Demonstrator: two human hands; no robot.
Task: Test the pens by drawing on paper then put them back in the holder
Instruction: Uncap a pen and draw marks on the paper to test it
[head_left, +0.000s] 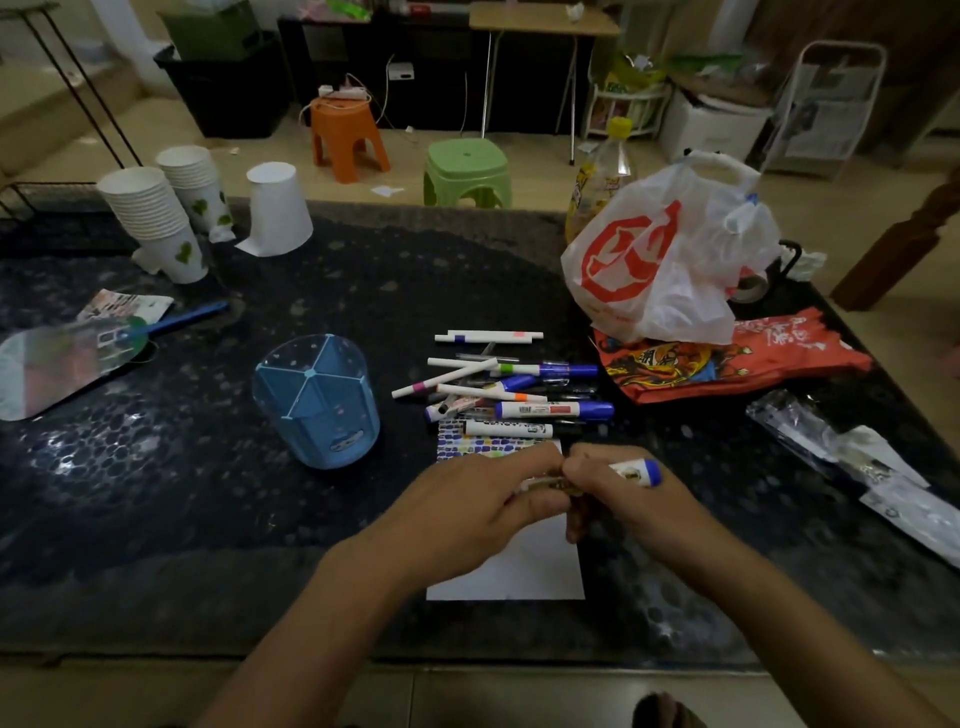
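both hands meet over the white paper (524, 571) near the front edge of the dark table (208, 493). the right hand (623, 499) is curled round a marker (641, 472); its blue end sticks out past the knuckles to the right, and the white barrel runs under the fingers toward the left hand (483, 499). the left hand's fingers are bent and close on the other end of the same marker, thumb and fingertips touching the right hand's fingertips. whether that end is a cap or the tip cannot be told, since the fingers hide it.

the paper lies flat under the hands, its far strip covered in small coloured patches (483, 444). just beyond it lies a loose pile of pens (498, 384): thin white ones with coloured bands, clear ones, and thick white markers with blue caps, lying across each other. two white pens sit a little apart at the far side of the pile.

the holder (317, 400), a blue translucent cup split into compartments, stands upright to the left of the pile, near but not touching it; no pen shows in it.

further back left are stacks of paper cups (156, 218). to the right is a white and red plastic bag (665, 260) with a bottle (602, 176) behind it, and a red packet (727, 358) beside the pens. a fan (62, 364) with a blue handle lies at the left edge.
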